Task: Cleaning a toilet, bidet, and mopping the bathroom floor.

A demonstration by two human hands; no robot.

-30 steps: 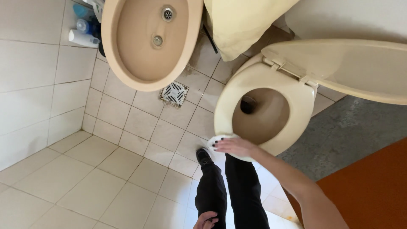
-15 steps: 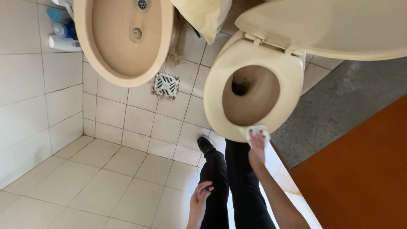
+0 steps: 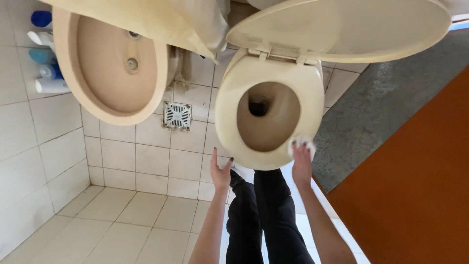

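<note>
Room: tiled floor [image 3: 122, 215], bidet [image 3: 112, 68] at 10 o'clock.
Right hand [image 3: 301, 164]: I press wipe [image 3: 301, 143] on seat [image 3: 229, 112] rim.
Left hand [image 3: 221, 172]: open, empty.
Advice: keep pressure flat.

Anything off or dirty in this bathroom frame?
Yes: the floor tiles between the bidet and the toilet seat show dark staining. Otherwise nothing askew; the right hand presses a white wipe on the seat rim, the left hand is open.

Wipe [image 3: 302, 143]: small, white, crumpled, pressed flat on the toilet seat's front right rim.
Toilet seat [image 3: 229, 102]: cream oval ring, lowered, beneath its raised lid.
</note>
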